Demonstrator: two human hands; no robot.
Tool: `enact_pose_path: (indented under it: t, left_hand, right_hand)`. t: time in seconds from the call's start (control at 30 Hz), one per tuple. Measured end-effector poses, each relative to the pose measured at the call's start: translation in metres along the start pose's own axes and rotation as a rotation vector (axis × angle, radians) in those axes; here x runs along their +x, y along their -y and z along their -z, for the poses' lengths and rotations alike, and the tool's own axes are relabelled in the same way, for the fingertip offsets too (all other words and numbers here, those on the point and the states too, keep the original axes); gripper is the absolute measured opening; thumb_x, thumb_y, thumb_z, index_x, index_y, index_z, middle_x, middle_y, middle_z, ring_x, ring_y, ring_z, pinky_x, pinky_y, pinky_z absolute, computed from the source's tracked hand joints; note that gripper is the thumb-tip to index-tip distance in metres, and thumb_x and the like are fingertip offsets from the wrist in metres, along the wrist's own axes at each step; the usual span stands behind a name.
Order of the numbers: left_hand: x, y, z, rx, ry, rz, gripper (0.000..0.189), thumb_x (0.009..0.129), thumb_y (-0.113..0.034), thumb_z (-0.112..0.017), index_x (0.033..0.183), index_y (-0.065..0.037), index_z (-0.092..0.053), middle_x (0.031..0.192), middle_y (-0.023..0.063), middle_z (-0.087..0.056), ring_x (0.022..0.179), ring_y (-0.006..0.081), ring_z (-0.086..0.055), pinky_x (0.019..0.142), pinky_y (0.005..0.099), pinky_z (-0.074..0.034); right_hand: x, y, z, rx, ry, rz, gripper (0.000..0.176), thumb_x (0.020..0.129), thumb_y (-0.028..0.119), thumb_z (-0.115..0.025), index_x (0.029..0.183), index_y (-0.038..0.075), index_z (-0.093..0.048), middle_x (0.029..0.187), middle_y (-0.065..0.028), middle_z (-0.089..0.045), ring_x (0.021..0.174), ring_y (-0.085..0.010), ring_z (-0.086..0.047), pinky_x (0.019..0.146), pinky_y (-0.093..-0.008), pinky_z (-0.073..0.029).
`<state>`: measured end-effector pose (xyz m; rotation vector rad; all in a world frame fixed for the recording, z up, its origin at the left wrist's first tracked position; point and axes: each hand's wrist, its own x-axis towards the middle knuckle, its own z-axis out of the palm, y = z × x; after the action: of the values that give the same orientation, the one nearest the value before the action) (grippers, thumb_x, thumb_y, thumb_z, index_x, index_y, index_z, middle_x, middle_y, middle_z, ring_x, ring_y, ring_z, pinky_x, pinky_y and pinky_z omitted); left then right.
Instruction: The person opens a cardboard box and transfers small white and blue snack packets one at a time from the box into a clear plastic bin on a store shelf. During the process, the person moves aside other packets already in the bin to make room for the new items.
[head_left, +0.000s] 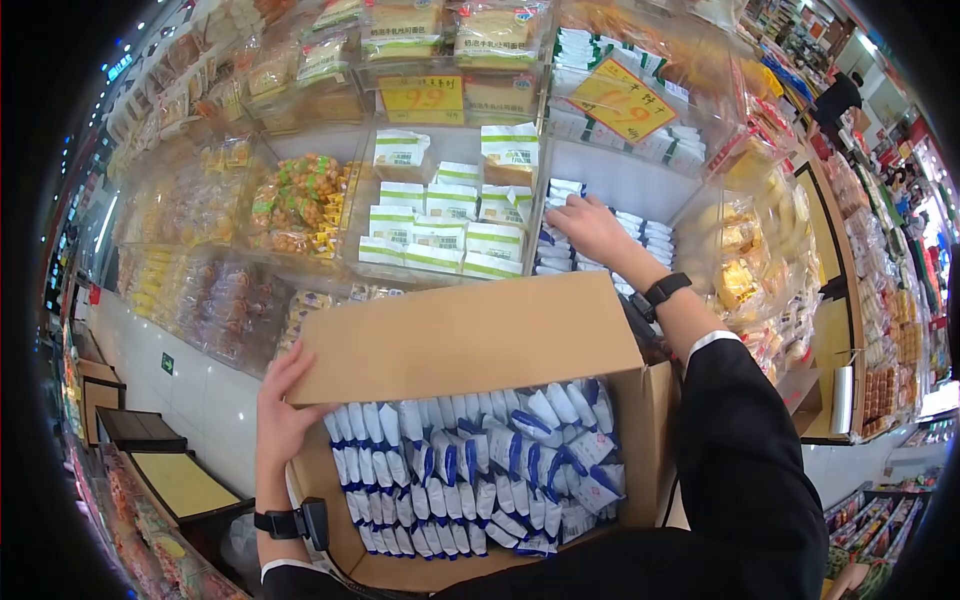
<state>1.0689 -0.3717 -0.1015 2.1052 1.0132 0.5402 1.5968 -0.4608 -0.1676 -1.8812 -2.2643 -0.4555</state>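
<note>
An open cardboard box (318,530) sits close in front of my body, packed with rows of small blue-and-white packets (460,470). My left hand (285,405) grips the left end of its raised flap (470,340), thumb on the inner side. Beyond the flap, my right hand (592,232) reaches into a clear display bin. Its fingers are bent down over similar blue-and-white packets (655,240) there, touching them. What lies between those fingertips is hidden beneath the hand.
Left of that bin, a compartment holds white-and-green packs (450,205). Bagged snacks (300,205) fill bins farther left. Yellow price signs (622,100) hang at the shelf front above. Bagged goods (745,250) stand to the right. A person in dark clothes (838,100) is far back.
</note>
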Motion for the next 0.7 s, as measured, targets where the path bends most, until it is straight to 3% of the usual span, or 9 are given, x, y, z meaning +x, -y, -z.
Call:
enact_pose_path:
  t: [0.17,0.27,0.5,0.63,0.7]
  left_hand:
    - [-0.003,-0.004,0.000,-0.021,-0.016,-0.015,0.075,0.061,-0.002,-0.087,0.131,-0.001,-0.063,0.149,0.0186,-0.048,0.136,0.0303,-0.048,0.113,0.0390,-0.038]
    - [-0.005,-0.001,-0.002,-0.017,-0.023,-0.019,0.075,0.060,-0.001,-0.087,0.131,-0.001,-0.063,0.148,0.0184,-0.049,0.136,0.0304,-0.048,0.113,0.0388,-0.038]
    - [-0.001,-0.003,-0.001,-0.008,-0.019,-0.014,0.076,0.058,-0.002,-0.088,0.131,-0.001,-0.064,0.147,0.0182,-0.050,0.135,0.0308,-0.048,0.113,0.0396,-0.038]
    - [-0.002,-0.001,0.000,0.002,-0.022,-0.011,0.077,0.058,-0.003,-0.088,0.131,-0.002,-0.064,0.148,0.0183,-0.049,0.135,0.0308,-0.048,0.113,0.0401,-0.038]
    - [-0.003,0.002,-0.001,0.003,-0.028,-0.015,0.077,0.058,-0.004,-0.089,0.131,-0.002,-0.064,0.148,0.0183,-0.049,0.136,0.0308,-0.048,0.113,0.0402,-0.038]
  right_hand:
    - [0.009,-0.002,0.028,-0.053,-0.072,0.049,0.014,0.077,0.002,-0.061,0.087,0.011,-0.065,0.086,-0.0012,-0.063,0.094,-0.0212,-0.057,0.086,-0.0360,-0.043]
    - [0.014,0.003,0.063,-0.246,-0.084,0.029,0.009,0.074,0.006,-0.064,0.082,0.010,-0.064,0.086,-0.0023,-0.061,0.095,-0.0213,-0.055,0.090,-0.0350,-0.042]
    - [0.027,0.027,0.140,-0.506,-0.186,-0.014,0.005,0.071,0.008,-0.067,0.070,0.013,-0.067,0.082,-0.0012,-0.061,0.093,-0.0190,-0.056,0.086,-0.0313,-0.042]
    - [0.027,0.026,0.143,-0.455,-0.154,-0.010,0.005,0.073,0.006,-0.066,0.077,0.008,-0.067,0.081,-0.0046,-0.061,0.093,-0.0246,-0.058,0.084,-0.0368,-0.046]
    - [0.022,0.009,0.106,-0.027,-0.071,-0.204,0.023,0.076,0.008,-0.071,0.099,0.007,-0.066,0.094,-0.0100,-0.065,0.101,-0.0317,-0.061,0.087,-0.0422,-0.050]
